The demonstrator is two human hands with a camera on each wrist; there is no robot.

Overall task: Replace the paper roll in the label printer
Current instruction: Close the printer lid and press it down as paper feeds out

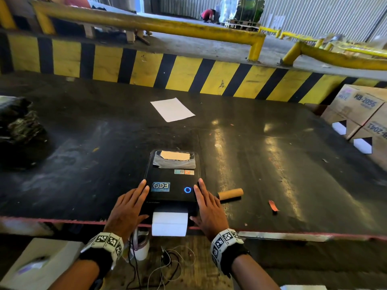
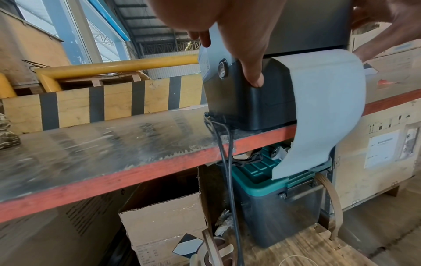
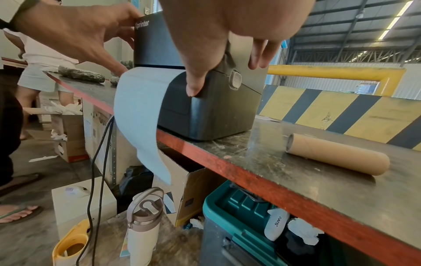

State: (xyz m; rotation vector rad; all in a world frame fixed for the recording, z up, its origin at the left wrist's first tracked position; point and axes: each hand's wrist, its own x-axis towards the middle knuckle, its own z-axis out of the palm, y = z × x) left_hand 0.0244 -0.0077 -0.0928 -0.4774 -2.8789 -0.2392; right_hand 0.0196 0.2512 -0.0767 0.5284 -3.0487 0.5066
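The black label printer (image 1: 171, 181) stands at the table's near edge, its lid down and a blue ring lit on top. A strip of white label paper (image 1: 169, 223) comes out of its front slot and hangs over the edge. My left hand (image 1: 129, 204) lies flat on the lid's left side and my right hand (image 1: 209, 208) on its right side, fingers straight. In the wrist views each thumb (image 2: 252, 72) (image 3: 196, 84) presses down a front corner of the printer (image 2: 250, 100) (image 3: 216, 111). An empty cardboard core (image 1: 230, 194) (image 3: 337, 154) lies to the right of the printer.
A white sheet (image 1: 172, 109) lies further back on the dark table (image 1: 83, 143), before a yellow-black striped barrier (image 1: 167, 70). Cardboard boxes (image 1: 360, 114) stand right, a dark bundle (image 1: 18, 126) left. Below the edge are a teal-lidded bin (image 3: 227, 207), a bottle (image 3: 143, 225) and a cable (image 2: 227, 171).
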